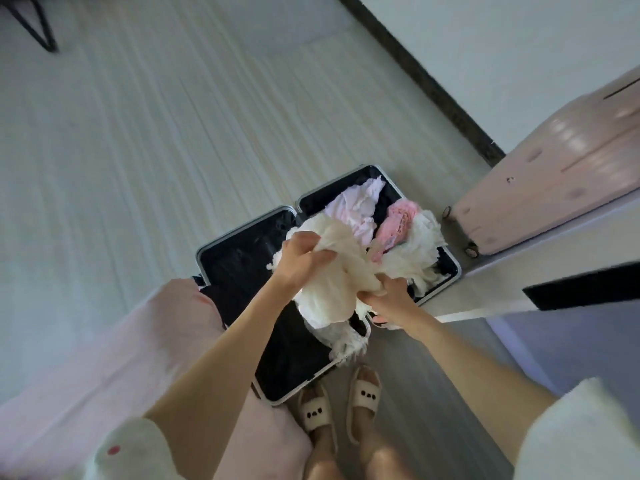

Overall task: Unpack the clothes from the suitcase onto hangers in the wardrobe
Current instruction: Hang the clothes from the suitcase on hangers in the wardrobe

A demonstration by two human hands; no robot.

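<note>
The floor [121, 150] carried an open suitcase [239, 261], black-lined, lying flat just in front of the person's slippered feet. Its far half still held a loose heap: a pale lilac garment [353, 206], a pink lacy one [398, 223] and a white one [419, 244] beside it, so most of the unpacking looked yet to be done. The near half showed bare black lining on its left side. A pink hard case [554, 161] stood close by on the right, near a pale panel edge that may have been the wardrobe (no hangers or rail showed anywhere in view).

A cream garment [336, 271] hung bunched above the suitcase, lifted clear of the heap. The left hand [301, 261] gripped its upper fold with fingers curled into the cloth; the right hand [391, 296] pinched a lower bunch of the same cloth. Judged from this, the job stood at an early pick-up stage: one piece in the grip, none seen hung, several left.
</note>
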